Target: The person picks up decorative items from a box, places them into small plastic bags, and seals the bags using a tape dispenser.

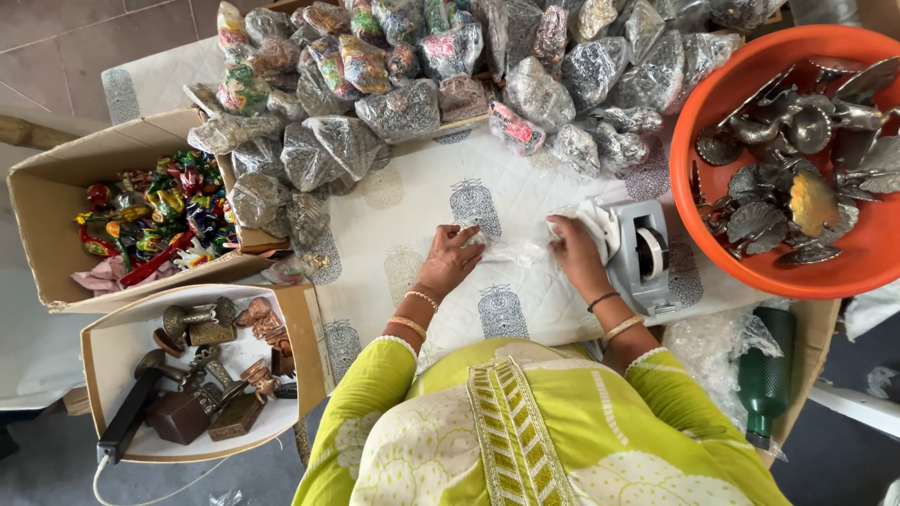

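Note:
My left hand (451, 257) and my right hand (575, 251) both press on a clear plastic bag (514, 249) lying flat on the white printed cloth (422, 201). The left fingers pinch its left edge, the right fingers hold its right end. A grey tape dispenser (641, 253) stands just right of my right hand, with a white cloth bunched against it. What the bag contains cannot be made out.
A heap of filled plastic bags (412, 84) covers the far side. An orange tub (848, 253) of metal leaf-shaped pieces sits at right. Cardboard boxes at left hold colourful trinkets (155, 220) and brass items (202, 370). A green bottle (764, 375) lies near my right elbow.

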